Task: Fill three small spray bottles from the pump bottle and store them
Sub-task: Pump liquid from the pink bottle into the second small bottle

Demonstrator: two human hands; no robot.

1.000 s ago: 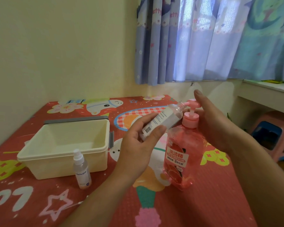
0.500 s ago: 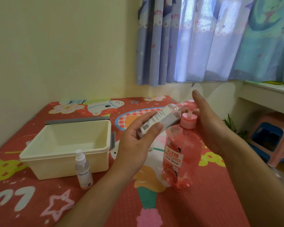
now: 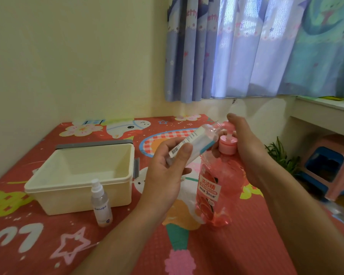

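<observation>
My left hand [image 3: 167, 171] grips a small clear spray bottle [image 3: 199, 140] with a white label, tilted so that its open neck meets the nozzle of the pink pump bottle [image 3: 216, 187]. That pump bottle stands upright on the red mat. My right hand [image 3: 246, 147] lies over the pump head with its fingers straight, pressing on it; the nozzle tip is partly hidden. A second small spray bottle [image 3: 101, 203], capped with a white sprayer, stands upright in front of the cream box [image 3: 54, 185]. I see no third spray bottle.
The cream plastic box has a grey lid leaning behind it, at the left of the red cartoon-print mat [image 3: 246, 245]. A wall runs along the left, curtains hang behind. A white desk [image 3: 326, 112], a pink and blue stool [image 3: 330, 167] and a small plant [image 3: 282, 155] stand to the right.
The pump head has gone down under my right hand. The small bottle in my left hand stays tilted at the nozzle. The view has shifted slightly.
</observation>
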